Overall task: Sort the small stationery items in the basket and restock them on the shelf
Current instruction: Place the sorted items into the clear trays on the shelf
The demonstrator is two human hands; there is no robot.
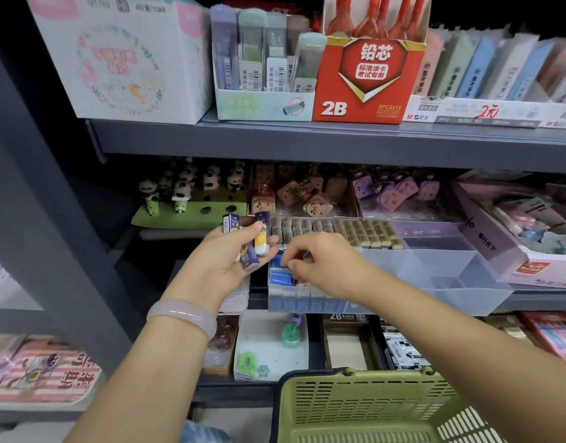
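Observation:
My left hand [225, 257] grips several small erasers [262, 233] in purple and yellow sleeves, held up in front of the middle shelf. My right hand [320, 263] reaches into the left end of a clear plastic tray [448, 276], its fingertips pinching a small blue-sleeved eraser [280, 278] among a row of blue ones. The green basket [364, 407] sits at the bottom, below my right forearm; its contents are out of sight.
Panda erasers [179, 190], brown square erasers [294, 193] and purple ones [393, 190] fill the middle shelf behind the tray. Above stand a red 2B lead box [368, 78] and lead tubes [262, 52]. A grey shelf post [51, 219] rises at the left.

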